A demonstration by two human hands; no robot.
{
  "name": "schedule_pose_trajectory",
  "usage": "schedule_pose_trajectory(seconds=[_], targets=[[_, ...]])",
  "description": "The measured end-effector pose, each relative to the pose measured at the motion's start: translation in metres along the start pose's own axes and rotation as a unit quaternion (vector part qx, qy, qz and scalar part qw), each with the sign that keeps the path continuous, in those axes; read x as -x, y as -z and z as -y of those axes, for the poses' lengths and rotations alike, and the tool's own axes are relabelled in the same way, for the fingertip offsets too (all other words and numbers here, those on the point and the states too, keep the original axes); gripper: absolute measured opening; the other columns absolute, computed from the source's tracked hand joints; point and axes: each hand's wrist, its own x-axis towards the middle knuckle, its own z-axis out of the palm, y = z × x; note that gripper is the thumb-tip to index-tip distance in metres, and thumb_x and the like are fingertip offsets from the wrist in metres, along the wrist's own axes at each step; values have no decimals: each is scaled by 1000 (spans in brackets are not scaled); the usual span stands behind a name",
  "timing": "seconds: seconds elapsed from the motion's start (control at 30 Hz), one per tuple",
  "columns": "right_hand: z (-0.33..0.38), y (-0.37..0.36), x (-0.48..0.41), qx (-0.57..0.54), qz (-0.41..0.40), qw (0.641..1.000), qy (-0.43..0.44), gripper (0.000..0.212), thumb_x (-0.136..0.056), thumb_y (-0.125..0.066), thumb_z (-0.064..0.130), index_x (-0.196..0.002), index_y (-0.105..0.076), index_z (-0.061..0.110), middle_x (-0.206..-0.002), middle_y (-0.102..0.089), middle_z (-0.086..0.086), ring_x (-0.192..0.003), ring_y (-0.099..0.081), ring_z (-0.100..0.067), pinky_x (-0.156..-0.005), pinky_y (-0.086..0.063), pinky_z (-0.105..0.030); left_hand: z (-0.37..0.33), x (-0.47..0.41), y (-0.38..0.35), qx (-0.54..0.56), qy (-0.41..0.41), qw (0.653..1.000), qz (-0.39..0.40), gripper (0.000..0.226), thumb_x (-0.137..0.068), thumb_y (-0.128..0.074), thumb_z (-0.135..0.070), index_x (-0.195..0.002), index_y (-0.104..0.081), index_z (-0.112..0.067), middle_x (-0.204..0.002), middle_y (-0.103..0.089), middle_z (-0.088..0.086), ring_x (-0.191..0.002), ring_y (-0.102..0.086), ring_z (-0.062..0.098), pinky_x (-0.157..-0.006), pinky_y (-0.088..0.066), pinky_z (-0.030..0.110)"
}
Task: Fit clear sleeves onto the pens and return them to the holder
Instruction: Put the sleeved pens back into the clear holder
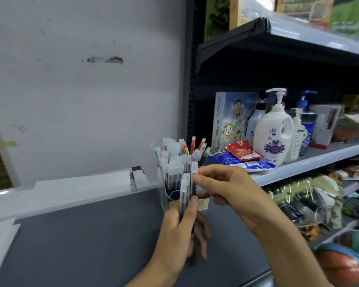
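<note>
Your dark gray counter [81, 235] carries the clear holder [161, 189] at its far right edge, next to the shelf [298, 164] of bottles [273, 131], and the holder is packed with upright pens [174, 160]. Just in front of the holder, your left hand [178, 230] is curled round a frosted-capped pen [183, 193] held upright. Your right hand [232, 189] pinches the top of a second pen [193, 177] touching the first.

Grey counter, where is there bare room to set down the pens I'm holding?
Bare room: the grey counter left of your left hand, bordered by the white papers behind and the pen holder on the right. Crowded: the holder, packed with pens, and the shelf beyond it, lined with pump bottles and snack packets.
</note>
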Motion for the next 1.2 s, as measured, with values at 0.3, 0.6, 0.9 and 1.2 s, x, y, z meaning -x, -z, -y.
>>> schedule_pose_trajectory(seconds=[0.3, 0.6, 0.9, 1.2], targets=[[10, 7, 1, -23, -171, 976, 131, 6, -94, -77, 23, -89, -76, 20, -80, -77, -1, -69, -73, -12, -53, -51, -20, 0, -1, 0, 5, -42, 997, -65, 31, -97, -49, -52, -109, -69, -31, -79, -74, 16, -34, -52, 28, -33, -28, 15], [16, 17, 6, 3, -291, 940, 177, 12, -99, -72, 24, -109, -66, 21, -95, -80, 0, -83, -78, -18, -52, -54, -21, -2, 5, 2, -26, -14, 999, -38, 54, -79, -65, -69, -76, -64, -16, -56, -26, -1, -44, -22, 10, -41, -23, 17], [19, 18, 9, 5, -299, 935, 189, 23, -96, -73, 16, -116, -61, 19, -90, -78, -6, -85, -77, -17, -55, -58, -24, 2, 1, 2, 16, -24, 998, -51, 38, -96, -44, -50, -94, -59, -16, -70, -31, 0, -52, -20, 10, -46, -19, 23], [13, 11, 4, 44, -301, 926, 222, 25, -98, -73, 21, -118, -60, 24, -90, -75, 1, -85, -76, -17, -57, -60, -26, 0, 2, 3, -18, -55, 989, -133, 29, -101, -53, -44, -83, -59, -21, -61, -37, 1, -47, -24, 12, -39, -22, 23]])
